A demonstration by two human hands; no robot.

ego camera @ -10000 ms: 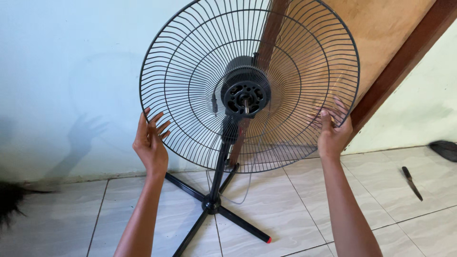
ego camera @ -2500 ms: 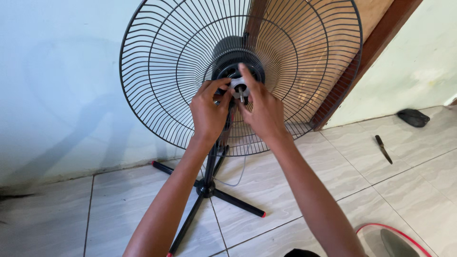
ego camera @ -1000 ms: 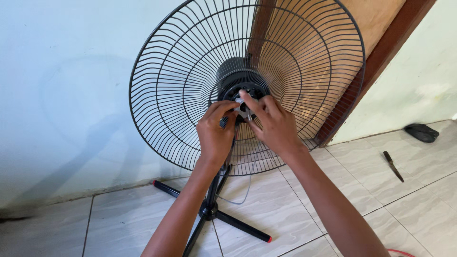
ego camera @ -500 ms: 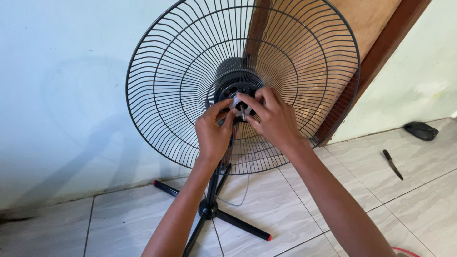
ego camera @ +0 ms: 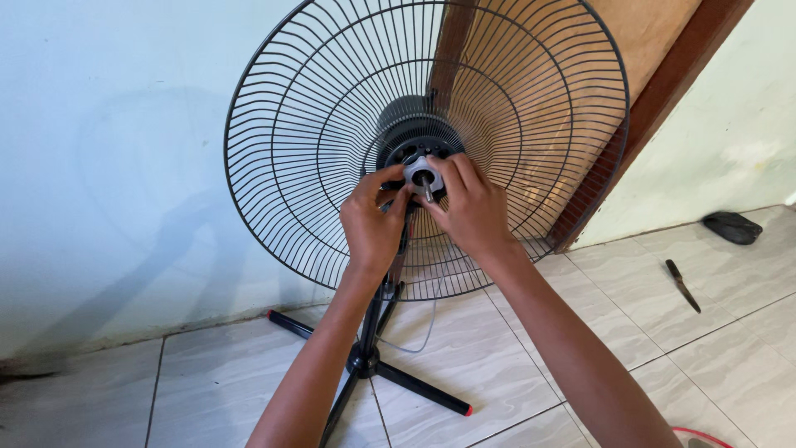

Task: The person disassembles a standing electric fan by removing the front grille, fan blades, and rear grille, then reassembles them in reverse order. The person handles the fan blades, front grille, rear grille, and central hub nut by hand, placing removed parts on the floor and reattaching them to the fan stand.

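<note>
Head view: both hands up at the hub of a standing fan. Left hand (ego camera: pixel 372 222) curled, fingers (ego camera: pixel 383 177) bent and close together, tips pinching the left edge of a small grey round cap (ego camera: pixel 423 172) on the motor hub (ego camera: pixel 412 148). Right hand (ego camera: pixel 470 207) mirrors it, fingers (ego camera: pixel 458 168) pressed together and hooked over the cap's right edge, thumb under it. The cap sits between the two sets of fingertips, touching both. A thin metal shaft (ego camera: pixel 428 192) pokes out just below the cap, between the thumbs. The black motor hub is right behind the fingertips, partly hidden by them. The black wire rear guard (ego camera: pixel 290 149) rings the hands on all sides, no blade on it. Below the wrists, a black pole runs down to the cross base (ego camera: pixel 365 362) on pale floor tiles (ego camera: pixel 489 357); base legs end in red tips. Thin cord hangs beside the pole. Well right of the right hand, a dark-handled knife (ego camera: pixel 682 284) on the floor, and further right a black flat object (ego camera: pixel 732 226), kind unclear. Brown door frame (ego camera: pixel 663 91) behind the guard, pale blue wall (ego camera: pixel 99 149) left of the left hand.
</note>
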